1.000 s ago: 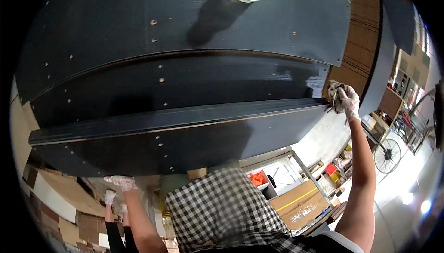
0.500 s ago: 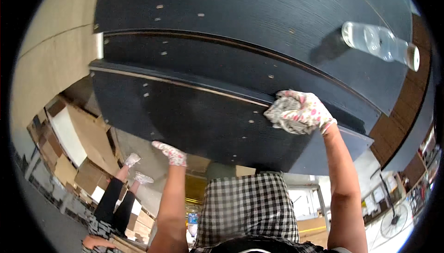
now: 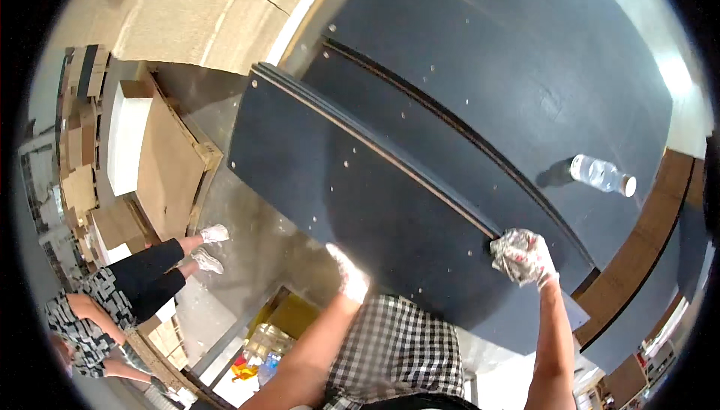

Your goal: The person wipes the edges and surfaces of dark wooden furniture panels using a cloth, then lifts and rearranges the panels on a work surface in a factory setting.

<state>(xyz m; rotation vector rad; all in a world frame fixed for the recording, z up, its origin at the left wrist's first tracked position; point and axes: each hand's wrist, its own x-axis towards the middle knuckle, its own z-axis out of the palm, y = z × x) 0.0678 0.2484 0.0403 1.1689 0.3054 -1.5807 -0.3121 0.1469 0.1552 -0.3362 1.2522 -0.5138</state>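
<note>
Several dark blue-black boards lie stacked in steps, small light-coloured holes or marks dotting them. On the nearest board [image 3: 360, 200], close to its right end, my right hand [image 3: 541, 258] in a floral glove presses a crumpled grey rag [image 3: 514, 255] against the long edge. Its fingers are closed around the cloth and partly hidden by it. My left hand [image 3: 349, 279], in a matching glove, is at the near edge of the same board with its fingers stretched out and nothing visible in them. A clear bottle with a white cap [image 3: 602, 175] lies on its side on the farther board [image 3: 510, 73].
Brown-edged boards [image 3: 637, 237] stand at the right. Pale stacked panels [image 3: 202, 13] are at the far left. Cardboard and a white panel [image 3: 135, 140] lean at left, where another person [image 3: 97, 297] sits with legs stretched out. A yellow bin [image 3: 292, 312] is below.
The view has turned, so the boards now slope down to the right. My right hand with the rag remains near the board's right end; my left hand stays at the near edge.
</note>
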